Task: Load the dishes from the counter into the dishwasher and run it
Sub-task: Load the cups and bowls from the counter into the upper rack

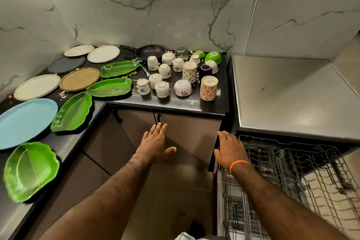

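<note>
The dark counter (210, 103) carries several upturned white cups (162, 88), two patterned tumblers (208, 87), a green bowl (213, 57) and a black frying pan (150, 51). Round plates (37, 86), a blue platter (25, 122) and green leaf-shaped trays (73, 112) line its left arm. The dishwasher (288, 91) stands at right with its wire rack (292, 177) pulled out and holding nothing that I can see. My left hand (155, 142) hovers flat with straight fingers before the cabinet door. My right hand (228, 149) rests with its fingers over the rack's left front corner.
Brown cabinet doors (185, 132) with a black handle (156, 118) lie under the counter. A white cable (251, 17) runs down from a wall socket behind the dishwasher. Food scraps dot the counter near the plates.
</note>
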Demonstrator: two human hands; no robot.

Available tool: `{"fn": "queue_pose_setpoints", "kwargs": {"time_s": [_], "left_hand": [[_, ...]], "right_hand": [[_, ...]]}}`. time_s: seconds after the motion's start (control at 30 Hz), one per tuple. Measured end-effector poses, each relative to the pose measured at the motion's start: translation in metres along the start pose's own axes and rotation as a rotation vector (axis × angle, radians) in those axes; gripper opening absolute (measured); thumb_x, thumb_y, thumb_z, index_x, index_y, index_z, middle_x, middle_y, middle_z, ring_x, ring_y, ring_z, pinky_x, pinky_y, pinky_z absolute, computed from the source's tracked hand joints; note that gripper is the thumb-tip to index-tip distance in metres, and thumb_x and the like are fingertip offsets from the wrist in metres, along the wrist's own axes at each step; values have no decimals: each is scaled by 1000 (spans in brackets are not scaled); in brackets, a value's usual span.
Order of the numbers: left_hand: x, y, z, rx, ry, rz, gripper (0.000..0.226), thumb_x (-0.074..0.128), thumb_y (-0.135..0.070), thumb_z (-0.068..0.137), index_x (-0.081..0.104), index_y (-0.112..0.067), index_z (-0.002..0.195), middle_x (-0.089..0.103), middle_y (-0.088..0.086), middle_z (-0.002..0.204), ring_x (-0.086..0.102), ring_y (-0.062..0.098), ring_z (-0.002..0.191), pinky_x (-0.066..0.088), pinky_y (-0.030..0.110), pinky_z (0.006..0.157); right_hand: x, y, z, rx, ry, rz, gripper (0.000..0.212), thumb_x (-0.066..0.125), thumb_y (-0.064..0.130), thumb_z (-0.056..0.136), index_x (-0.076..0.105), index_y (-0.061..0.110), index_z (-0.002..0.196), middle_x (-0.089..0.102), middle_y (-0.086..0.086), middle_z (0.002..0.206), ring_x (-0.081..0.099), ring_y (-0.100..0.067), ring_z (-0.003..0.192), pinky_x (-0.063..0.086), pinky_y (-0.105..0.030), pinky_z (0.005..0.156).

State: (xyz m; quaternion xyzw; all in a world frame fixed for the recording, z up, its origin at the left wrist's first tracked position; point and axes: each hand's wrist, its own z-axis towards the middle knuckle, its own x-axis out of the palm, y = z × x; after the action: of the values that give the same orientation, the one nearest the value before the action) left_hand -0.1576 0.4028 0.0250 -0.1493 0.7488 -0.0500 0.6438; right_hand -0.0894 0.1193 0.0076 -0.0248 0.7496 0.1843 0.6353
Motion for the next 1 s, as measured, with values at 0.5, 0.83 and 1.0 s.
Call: {"fn": "queue_pose_setpoints", "kwargs": {"time_s": [0.5, 0.83, 1.0], "left_hand": [[-54, -30, 185, 235, -66, -70, 111, 69, -61, 85, 0, -19, 161, 12, 9, 168, 21, 29, 153, 24, 44, 123], [-75, -47, 294, 433, 74, -107, 111, 75, -51, 80, 8, -20, 161, 31, 9, 163, 34, 27, 147, 32, 40, 119], [-74, -56, 324, 573, 169, -60, 102, 73, -47, 84, 12, -17, 161, 45, 11, 154, 48, 30, 137, 41, 40, 112]], "right_hand": [[-51, -9, 131, 113, -136, 59, 75, 65, 37, 90, 30, 19, 155, 38, -5, 158, 38, -26, 143, 34, -44, 117], [-68, 20, 209, 288, -177, 166, 88, 72, 40, 84, 25, 19, 157, 38, -8, 158, 41, -30, 142, 34, -46, 114], [-63, 38, 241, 365, -147, 383, 97, 79, 31, 77, 23, 21, 155, 43, -9, 153, 47, -33, 136, 42, -43, 109]]}}
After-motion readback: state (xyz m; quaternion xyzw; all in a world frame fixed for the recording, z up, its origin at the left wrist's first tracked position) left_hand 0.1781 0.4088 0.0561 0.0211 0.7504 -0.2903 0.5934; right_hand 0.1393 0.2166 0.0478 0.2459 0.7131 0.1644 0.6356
